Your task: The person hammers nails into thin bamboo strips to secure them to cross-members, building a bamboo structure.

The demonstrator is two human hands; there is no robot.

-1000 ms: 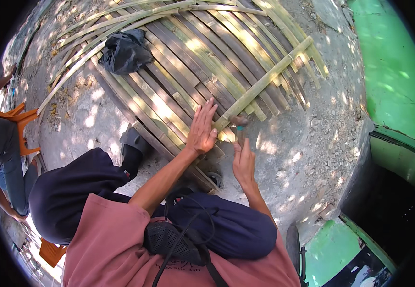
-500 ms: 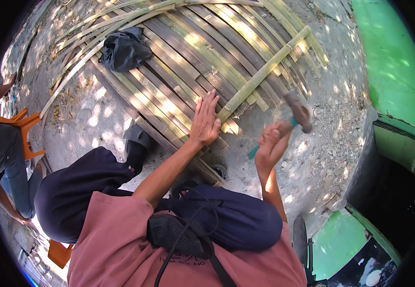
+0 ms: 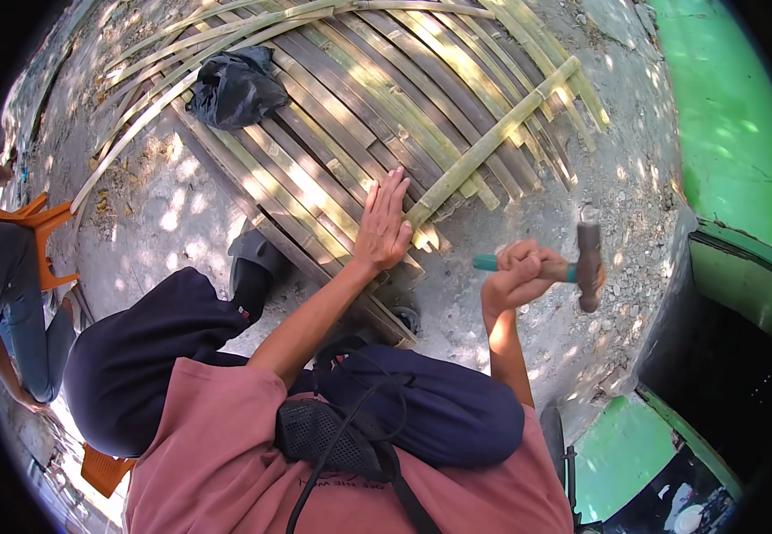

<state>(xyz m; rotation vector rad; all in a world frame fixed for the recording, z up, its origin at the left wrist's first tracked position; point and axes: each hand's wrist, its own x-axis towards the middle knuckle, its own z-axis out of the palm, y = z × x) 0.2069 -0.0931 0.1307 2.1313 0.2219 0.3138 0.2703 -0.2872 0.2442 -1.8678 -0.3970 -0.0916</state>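
Here my left hand (image 3: 384,224) lies flat, fingers spread and grasping nothing, on the near edge of the woven bamboo mat (image 3: 332,133). Just right of it, the near end of a pale bamboo crosspiece (image 3: 493,142) runs far-right over the slats. My right hand (image 3: 517,274) is clenched around a hammer (image 3: 573,262), teal handle in the fist, head raised to the right, apart from the mat.

Black cloth bundle (image 3: 236,87): crumpled, far left of me, lying on far slats. Orange plastic chair (image 3: 40,233): far left edge. Second person (image 3: 12,294): grey top, blue jeans, beside chair. Green painted wall (image 3: 731,133): right side. Gravel ground (image 3: 617,222): sun-dappled, between.
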